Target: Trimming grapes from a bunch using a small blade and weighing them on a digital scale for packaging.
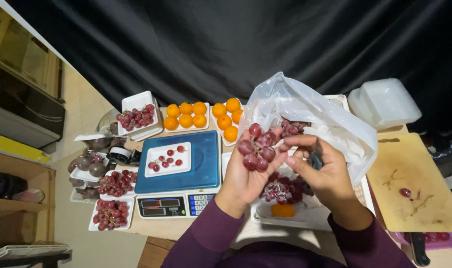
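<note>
While the left hand (248, 173) cups a small bunch of red grapes (257, 147) in its half-curled palm, the right hand (321, 171) pinches at the bunch's right edge with thumb and forefinger, other fingers curled; can't tell if it holds anything else. Bunch sits above a white tray (305, 214) with more grapes, in front of an open clear plastic bag (313, 111). Left of the hands: blue scale (203, 164) carrying a small white tray of loose grapes (167, 159). Behind it, two trays of oranges (186, 115). Far right: a yellowish cutting board (424, 193) with one stray grape
</note>
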